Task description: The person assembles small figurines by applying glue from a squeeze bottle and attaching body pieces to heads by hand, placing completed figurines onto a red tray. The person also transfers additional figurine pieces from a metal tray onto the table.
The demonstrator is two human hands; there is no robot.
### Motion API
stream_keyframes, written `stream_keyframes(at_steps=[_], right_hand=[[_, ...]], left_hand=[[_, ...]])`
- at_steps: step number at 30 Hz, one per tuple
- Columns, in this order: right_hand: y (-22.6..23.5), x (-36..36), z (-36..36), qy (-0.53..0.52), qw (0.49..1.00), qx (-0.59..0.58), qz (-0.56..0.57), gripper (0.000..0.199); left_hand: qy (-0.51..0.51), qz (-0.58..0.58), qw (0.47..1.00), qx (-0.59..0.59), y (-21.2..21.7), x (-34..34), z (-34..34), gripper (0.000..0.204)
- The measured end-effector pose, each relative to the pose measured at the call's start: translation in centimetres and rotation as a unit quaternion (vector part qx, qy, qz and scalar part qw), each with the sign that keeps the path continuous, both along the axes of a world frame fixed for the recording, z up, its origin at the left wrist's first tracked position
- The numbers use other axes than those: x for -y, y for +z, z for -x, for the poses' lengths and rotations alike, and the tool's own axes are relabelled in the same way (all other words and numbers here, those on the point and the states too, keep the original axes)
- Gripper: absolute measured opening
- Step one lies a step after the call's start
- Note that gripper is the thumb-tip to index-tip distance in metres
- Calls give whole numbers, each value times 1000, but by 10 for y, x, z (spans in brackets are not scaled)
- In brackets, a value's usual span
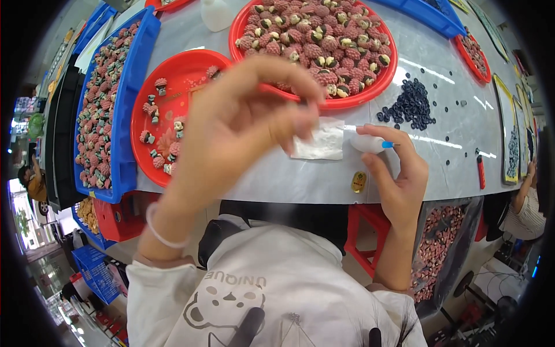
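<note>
My right hand (399, 179) holds a small white squeeze bottle (365, 143) with a blue needle tip (387, 144), lying sideways over the table's near edge. Higher up, my left hand (231, 133) is raised with thumb and forefinger pinched together; motion blurs it, and a tiny dark thing at the fingertips is too unclear to name. Below those fingertips lies a white sheet (326, 141), partly covered by the hand. Behind, a round red basin (359, 103) is heaped with small pink, cream and black figurines (324, 43). Small black rings (411, 105) lie in a loose pile to the right.
A red tray (144, 95) with scattered figurines sits at left, partly behind my left arm. Beyond it stands a full blue bin (124, 115). A gold oval tag (358, 181) and a red marker-like tube (481, 172) lie near the front edge. A white bottle (216, 16) stands at the back.
</note>
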State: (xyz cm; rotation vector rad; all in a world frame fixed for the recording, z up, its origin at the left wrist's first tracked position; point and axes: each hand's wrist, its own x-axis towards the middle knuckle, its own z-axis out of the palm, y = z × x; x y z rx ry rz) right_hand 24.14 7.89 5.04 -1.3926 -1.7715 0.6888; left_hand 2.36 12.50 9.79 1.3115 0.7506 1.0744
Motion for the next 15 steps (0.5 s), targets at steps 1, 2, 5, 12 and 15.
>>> stream_keyframes(at_steps=[1, 2, 5, 12, 15], right_hand=[[0, 0, 1, -7, 999, -47, -3, 31], [-3, 3, 2, -17, 995, -95, -6, 31], [2, 12, -1, -38, 962, -269, 9, 42], [30, 35, -27, -47, 948, -287, 130, 57], [22, 34, -33, -35, 959, -272, 75, 58]], left_hand=[[-2, 41, 997, 73, -9, 13, -5, 21], [-1, 89, 992, 88, -18, 24, -8, 26], [-39, 180, 973, 138, -41, 40, -14, 33], [-39, 113, 977, 176, -69, 42, -20, 25], [-15, 151, 980, 131, -64, 43, -26, 38]])
